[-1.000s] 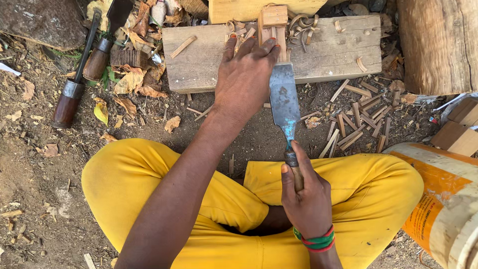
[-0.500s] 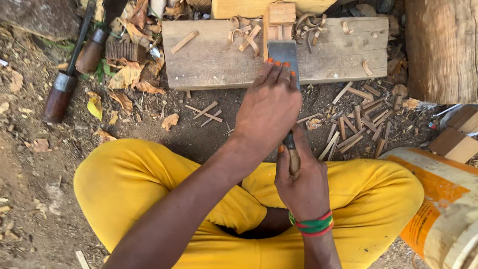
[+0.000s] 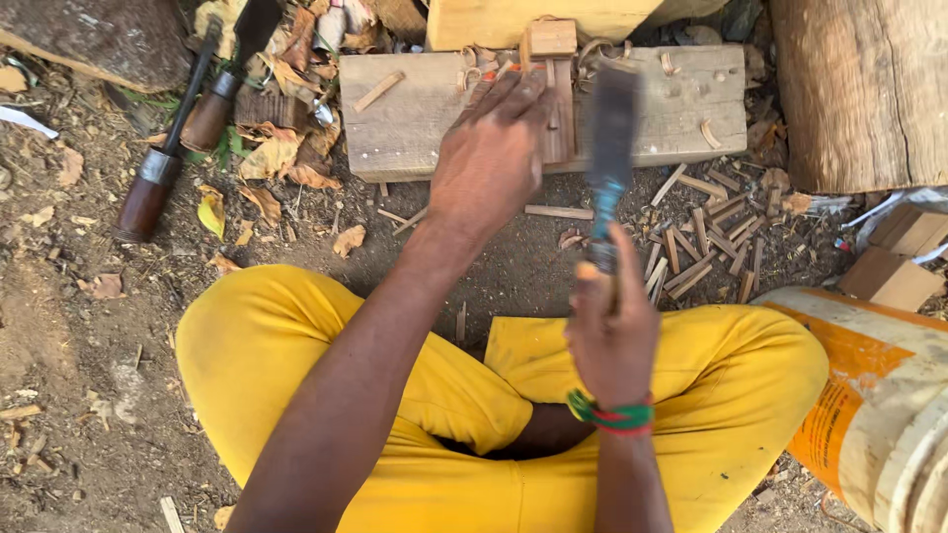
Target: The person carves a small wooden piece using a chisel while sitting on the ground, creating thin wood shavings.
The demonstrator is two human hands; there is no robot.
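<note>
My left hand (image 3: 491, 158) lies flat on the small wood piece (image 3: 555, 109) and presses it on the plank (image 3: 415, 118) so it cannot slip. My right hand (image 3: 612, 331) is clenched around the chisel (image 3: 610, 148) handle — blade raised, blurred, just beside the piece.

The plank (image 3: 415, 128) is bare, rough, weathered wood, the small block (image 3: 553, 39) on it is paler fresh-cut wood, and the log (image 3: 859, 89) on the right has a coarse, fibrous, matt face. The chisel (image 3: 610, 138) has a dull grey metal blade that's too blurred to read the finish, while the 2 tools (image 3: 163, 168) lying left have dark glossy wood handles with metal collars. Trousers (image 3: 296, 355) are matt yellow cloth, the ground (image 3: 59, 395) is dry crumbly dirt.
</note>
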